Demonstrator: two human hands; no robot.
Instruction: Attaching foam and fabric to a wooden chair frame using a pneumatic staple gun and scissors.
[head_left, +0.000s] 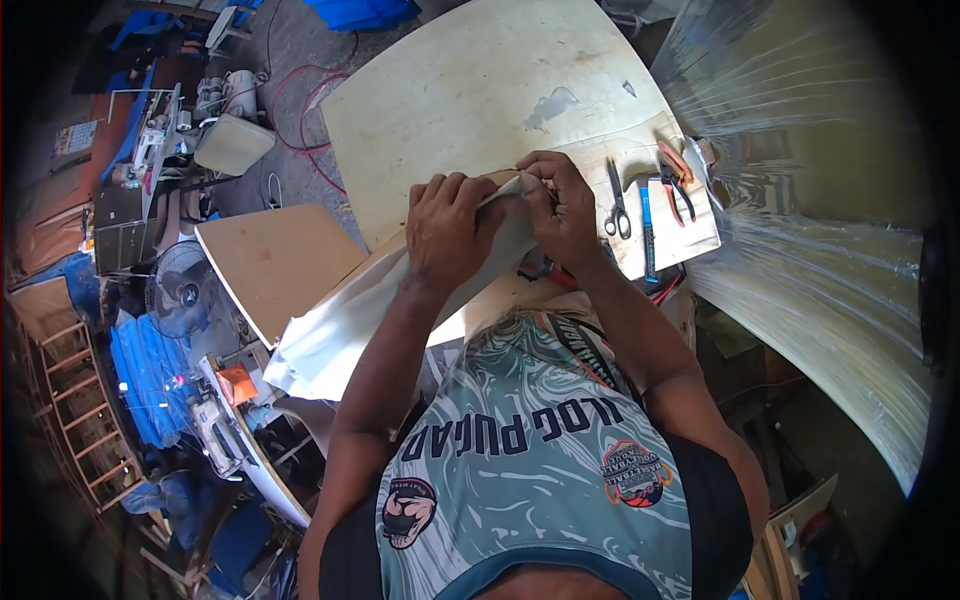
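Observation:
A long white sheet of pliable material (pixel 345 335) runs diagonally from the lower left up to both my hands. My left hand (pixel 445 225) is curled over its upper edge, fingers bent and closed on it. At the sheet's far end, my right hand (pixel 565 205) pinches its folded edge between thumb and fingers. Beneath the hands lies a large pale wooden board (pixel 440 110) on the worktable. Partly hidden by my right wrist is a red and black tool (pixel 545 270), its kind unclear.
Right of my right hand lie black scissors (pixel 618 215), a blue and black tool (pixel 648 230) and red-handled pliers (pixel 680 195). A brown board (pixel 285 260) sits left. Clear plastic sheeting (pixel 810 220) hangs at the right. Leftward stand a fan (pixel 182 290) and a sewing machine (pixel 215 430).

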